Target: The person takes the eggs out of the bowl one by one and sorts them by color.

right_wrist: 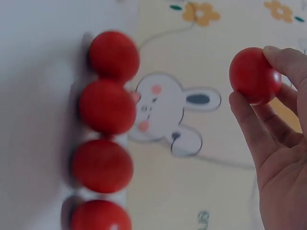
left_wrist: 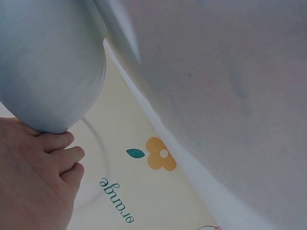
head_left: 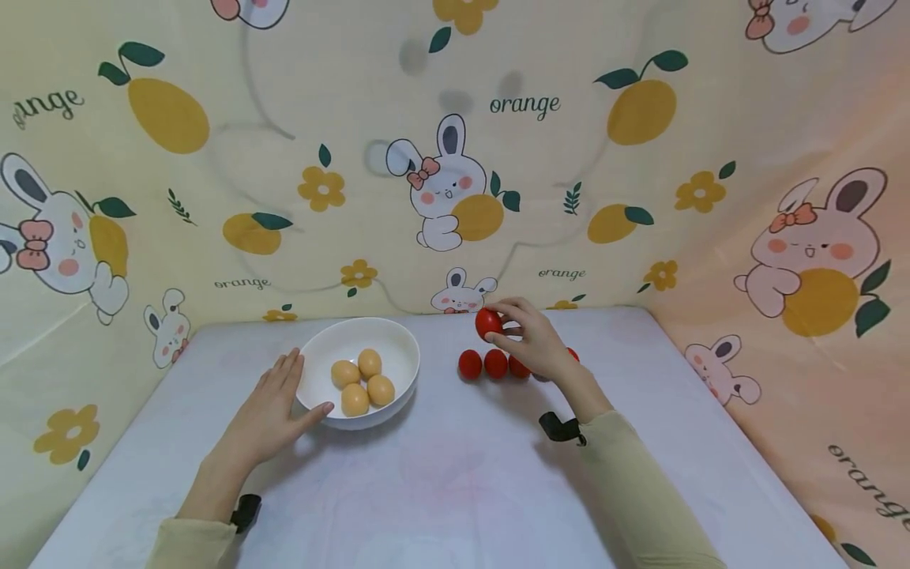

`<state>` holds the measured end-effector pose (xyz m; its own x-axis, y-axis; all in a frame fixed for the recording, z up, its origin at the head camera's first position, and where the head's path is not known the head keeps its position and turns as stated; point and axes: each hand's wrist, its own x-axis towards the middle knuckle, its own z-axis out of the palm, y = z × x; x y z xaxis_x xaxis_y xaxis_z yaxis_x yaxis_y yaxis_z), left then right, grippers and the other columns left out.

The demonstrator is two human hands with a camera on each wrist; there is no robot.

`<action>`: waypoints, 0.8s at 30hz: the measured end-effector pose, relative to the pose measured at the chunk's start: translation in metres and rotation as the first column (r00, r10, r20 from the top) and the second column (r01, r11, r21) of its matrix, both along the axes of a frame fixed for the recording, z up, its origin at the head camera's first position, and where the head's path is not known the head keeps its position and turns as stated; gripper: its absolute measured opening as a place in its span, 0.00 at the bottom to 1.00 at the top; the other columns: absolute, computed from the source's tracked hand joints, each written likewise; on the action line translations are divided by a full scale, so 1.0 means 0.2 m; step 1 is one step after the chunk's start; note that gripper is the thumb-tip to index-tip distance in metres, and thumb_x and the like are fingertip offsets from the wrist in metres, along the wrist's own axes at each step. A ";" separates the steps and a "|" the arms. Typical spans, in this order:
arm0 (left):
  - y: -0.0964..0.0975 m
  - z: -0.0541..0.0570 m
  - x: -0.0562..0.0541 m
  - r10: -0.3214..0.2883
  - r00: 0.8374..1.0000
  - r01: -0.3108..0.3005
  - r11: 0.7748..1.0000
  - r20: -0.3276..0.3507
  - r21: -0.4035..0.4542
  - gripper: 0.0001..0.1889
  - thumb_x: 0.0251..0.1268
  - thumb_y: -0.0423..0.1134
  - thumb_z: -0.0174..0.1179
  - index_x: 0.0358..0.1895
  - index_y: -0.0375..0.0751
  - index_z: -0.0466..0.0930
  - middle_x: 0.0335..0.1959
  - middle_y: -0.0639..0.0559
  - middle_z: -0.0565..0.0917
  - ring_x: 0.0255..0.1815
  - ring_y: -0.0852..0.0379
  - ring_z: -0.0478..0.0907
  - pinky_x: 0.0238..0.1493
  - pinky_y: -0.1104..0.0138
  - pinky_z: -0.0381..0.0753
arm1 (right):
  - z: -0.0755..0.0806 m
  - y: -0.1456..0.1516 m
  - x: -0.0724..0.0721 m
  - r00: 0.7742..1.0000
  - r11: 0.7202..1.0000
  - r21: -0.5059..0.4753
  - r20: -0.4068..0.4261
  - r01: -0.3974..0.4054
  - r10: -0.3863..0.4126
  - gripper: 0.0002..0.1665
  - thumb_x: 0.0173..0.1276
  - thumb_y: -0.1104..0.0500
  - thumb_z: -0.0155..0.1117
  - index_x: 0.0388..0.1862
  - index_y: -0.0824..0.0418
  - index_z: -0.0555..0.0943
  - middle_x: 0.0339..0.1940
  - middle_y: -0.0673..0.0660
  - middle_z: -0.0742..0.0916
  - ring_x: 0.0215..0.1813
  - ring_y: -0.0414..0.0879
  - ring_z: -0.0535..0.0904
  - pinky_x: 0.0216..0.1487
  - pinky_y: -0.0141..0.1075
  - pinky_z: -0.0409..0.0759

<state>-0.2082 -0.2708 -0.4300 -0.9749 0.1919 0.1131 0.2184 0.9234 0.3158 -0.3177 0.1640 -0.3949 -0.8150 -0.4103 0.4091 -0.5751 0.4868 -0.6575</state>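
Left hand: yours [head_left: 273,415] rests against the bowl's left side, fingers extended along its outside and thumb out along the near rim; nothing is gripped there.
White bowl: it stands on the pale surface [head_left: 441,490], left of the middle, with your hand touching it.
Tan balls: four [head_left: 355,400] lie grouped inside the bowl, near its middle.
Red row: at least four red balls [head_left: 470,364] sit side by side on the surface, well to the right of the bowl; your right hand hides part of this row from the head view.
Raised red ball: this one [head_left: 487,323] is off the surface, above the row's left part and apart from it.
Right hand: yours [head_left: 533,340] pinches the raised ball between thumb and fingertips.
Step in hand: you seem to be moving that single ball while your left hand steadies the bowl.
Next move: it likely calls for a firm, gentle pinch on the smooth ball, enough height over the row to avoid a knock, and light left-hand pressure so the bowl does not slide.
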 end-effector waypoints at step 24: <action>-0.01 -0.01 -0.01 -0.009 1.000 0.009 1.000 -0.007 0.001 0.57 0.72 0.70 0.54 0.80 0.20 0.46 0.83 0.25 0.48 0.83 0.27 0.44 0.81 0.37 0.47 | -0.09 0.53 0.05 0.988 0.983 0.097 0.010 0.153 -0.155 0.29 0.73 0.63 0.70 0.71 0.66 0.76 0.65 0.65 0.79 0.58 0.60 0.82 0.58 0.53 0.85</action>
<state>-0.2094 -0.2724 -0.4312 -0.9723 0.2006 0.1199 0.2289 0.9209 0.3154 -0.3086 0.2692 -0.4132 -0.8781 -0.3157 0.3595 -0.4773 0.6297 -0.6129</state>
